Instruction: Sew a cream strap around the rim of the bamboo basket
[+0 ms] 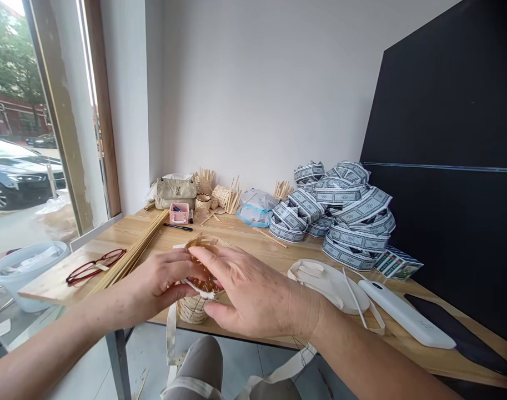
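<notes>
A small woven bamboo basket stands at the table's front edge, between my two hands. A white fabric strip with a frayed end runs along its near rim. My left hand is curled round the basket's left side, its thumb pressing near the strip and its fingers reaching inside. Around the right side is my right hand, with the thumb against the front wall and the index finger stretched across the opening; its other fingers are mostly hidden. A white tape hangs below the left hand.
Bamboo strips and red glasses lie left. Behind are a handbag, a pink box and patterned ribbon rolls. A white tape coil, a white oblong device and a dark phone lie right.
</notes>
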